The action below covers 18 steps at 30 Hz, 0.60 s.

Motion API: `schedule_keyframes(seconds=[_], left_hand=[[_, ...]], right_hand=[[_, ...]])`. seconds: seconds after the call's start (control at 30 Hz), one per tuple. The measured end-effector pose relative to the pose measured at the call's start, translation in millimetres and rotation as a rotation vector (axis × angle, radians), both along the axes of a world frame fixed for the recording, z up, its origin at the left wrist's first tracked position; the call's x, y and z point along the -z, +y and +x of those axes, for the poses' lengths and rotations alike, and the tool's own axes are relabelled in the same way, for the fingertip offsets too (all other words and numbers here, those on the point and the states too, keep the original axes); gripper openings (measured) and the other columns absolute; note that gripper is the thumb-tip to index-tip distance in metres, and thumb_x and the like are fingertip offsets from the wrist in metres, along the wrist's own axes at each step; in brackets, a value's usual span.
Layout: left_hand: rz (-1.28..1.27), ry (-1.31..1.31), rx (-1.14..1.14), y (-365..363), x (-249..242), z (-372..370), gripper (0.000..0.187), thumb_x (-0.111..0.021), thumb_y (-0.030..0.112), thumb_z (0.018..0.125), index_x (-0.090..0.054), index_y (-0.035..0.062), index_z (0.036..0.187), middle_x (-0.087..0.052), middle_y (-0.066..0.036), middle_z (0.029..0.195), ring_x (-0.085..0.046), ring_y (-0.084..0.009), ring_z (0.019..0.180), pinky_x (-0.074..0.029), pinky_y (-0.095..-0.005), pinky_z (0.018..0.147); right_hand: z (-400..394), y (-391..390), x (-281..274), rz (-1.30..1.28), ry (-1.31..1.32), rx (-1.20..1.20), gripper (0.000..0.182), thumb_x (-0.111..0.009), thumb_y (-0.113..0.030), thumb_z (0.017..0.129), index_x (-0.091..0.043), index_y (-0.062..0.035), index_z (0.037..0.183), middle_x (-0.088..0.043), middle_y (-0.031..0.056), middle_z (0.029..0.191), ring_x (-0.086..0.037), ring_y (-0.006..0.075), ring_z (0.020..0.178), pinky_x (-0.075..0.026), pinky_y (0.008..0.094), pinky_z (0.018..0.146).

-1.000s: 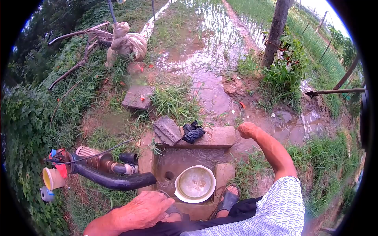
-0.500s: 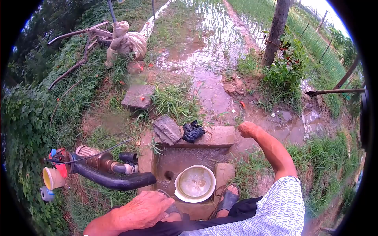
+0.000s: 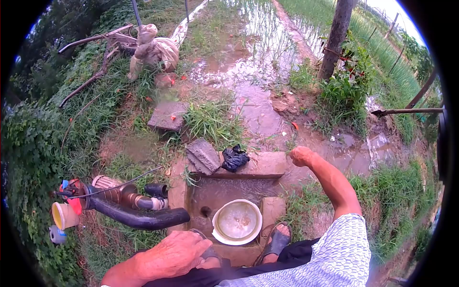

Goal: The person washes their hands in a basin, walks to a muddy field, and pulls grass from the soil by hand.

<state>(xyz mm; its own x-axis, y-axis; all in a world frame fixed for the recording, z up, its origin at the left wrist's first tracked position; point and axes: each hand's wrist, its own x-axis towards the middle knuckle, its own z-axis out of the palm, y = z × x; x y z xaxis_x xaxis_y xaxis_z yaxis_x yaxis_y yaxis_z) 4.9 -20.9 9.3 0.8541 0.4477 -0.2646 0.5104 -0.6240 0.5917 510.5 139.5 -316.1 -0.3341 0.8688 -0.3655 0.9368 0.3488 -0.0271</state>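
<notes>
My left hand [image 3: 174, 251] hovers low at the front, over my leg and beside the left sandal [image 3: 210, 252]. Its fingers are curled together, and the inside of the grip is hidden. Stretched out to the right, my right hand [image 3: 301, 156] is a closed fist near the end of the concrete ledge [image 3: 267, 165]; whatever may be in it cannot be seen. Between my feet, a pale round basin [image 3: 237, 222] sits in the wet concrete basin pit [image 3: 203, 191], with a little cloudy liquid at its bottom. A crumpled black plastic bag [image 3: 234, 159] lies on the ledge.
A pump [image 3: 125, 196] with a thick black pipe [image 3: 143, 218] stands at left, near a yellowish bucket [image 3: 64, 216]. A brick block [image 3: 203, 157] rests on the pit's corner. Muddy water [image 3: 258, 112] runs toward the field. A tree trunk [image 3: 334, 43] rises at right.
The view has shifted very slightly. Both hands and the basin stay essentially in place.
</notes>
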Motion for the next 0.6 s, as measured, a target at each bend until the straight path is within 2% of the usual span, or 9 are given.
schedule_keyframes(seconds=[0.07, 0.17, 0.37, 0.47, 0.53, 0.6], left_hand=[[0.006, 0.009, 0.002, 0, -1, 0, 0.037, -0.062, 0.014, 0.081, -0.053, 0.0007, 0.114, -0.056, -0.014, 0.094, -0.058, -0.0334, 0.091, -0.044, -0.0442, 0.076], [0.011, 0.030, 0.005, 1, -3, 1, 0.035, -0.062, 0.014, 0.081, -0.053, 0.0017, 0.112, -0.056, -0.013, 0.091, -0.058, -0.0326, 0.090, -0.044, -0.0441, 0.075], [-0.012, 0.027, -0.006, 1, -3, 3, 0.032, -0.063, 0.014, 0.081, -0.054, 0.0024, 0.109, -0.056, -0.012, 0.090, -0.058, -0.0326, 0.089, -0.045, -0.0444, 0.074], [-0.017, 0.040, -0.001, 2, -3, 3, 0.033, -0.062, 0.014, 0.081, -0.054, 0.0020, 0.110, -0.057, -0.013, 0.091, -0.058, -0.0331, 0.090, -0.045, -0.0442, 0.074], [-0.008, 0.015, -0.009, 1, -1, 2, 0.034, -0.062, 0.014, 0.081, -0.053, 0.0015, 0.112, -0.057, -0.014, 0.093, -0.058, -0.0335, 0.091, -0.044, -0.0441, 0.075], [-0.087, 0.114, -0.003, 3, -2, 1, 0.042, -0.065, 0.015, 0.083, -0.053, 0.0022, 0.121, -0.059, -0.018, 0.107, -0.057, -0.0365, 0.102, -0.043, -0.0457, 0.086]], right_hand=[[2, 1, 6, 0.017, 0.021, 0.002, 0.009, -0.057, -0.016, 0.071, -0.062, -0.0082, 0.072, -0.065, 0.0136, 0.072, -0.066, 0.0335, 0.072, -0.054, 0.0430, 0.067], [-4, 1, -7, -0.045, -0.004, 0.035, 0.014, -0.059, -0.011, 0.070, -0.068, -0.0088, 0.080, -0.069, 0.0166, 0.082, -0.068, 0.0356, 0.082, -0.056, 0.0445, 0.070], [-7, -1, -12, -0.043, -0.007, 0.048, 0.014, -0.059, -0.012, 0.070, -0.068, -0.0084, 0.080, -0.069, 0.0171, 0.083, -0.068, 0.0362, 0.083, -0.056, 0.0444, 0.071], [1, -1, 2, 0.018, 0.023, -0.007, 0.010, -0.059, -0.016, 0.070, -0.062, -0.0072, 0.073, -0.066, 0.0146, 0.073, -0.066, 0.0346, 0.074, -0.054, 0.0439, 0.067], [-5, -2, -10, -0.020, 0.010, 0.003, 0.010, -0.059, -0.016, 0.071, -0.063, -0.0072, 0.074, -0.066, 0.0147, 0.074, -0.066, 0.0349, 0.075, -0.054, 0.0441, 0.068], [-7, -2, -15, -0.047, 0.008, 0.047, 0.011, -0.059, -0.016, 0.071, -0.064, -0.0073, 0.076, -0.066, 0.0149, 0.076, -0.066, 0.0353, 0.077, -0.054, 0.0444, 0.070]])
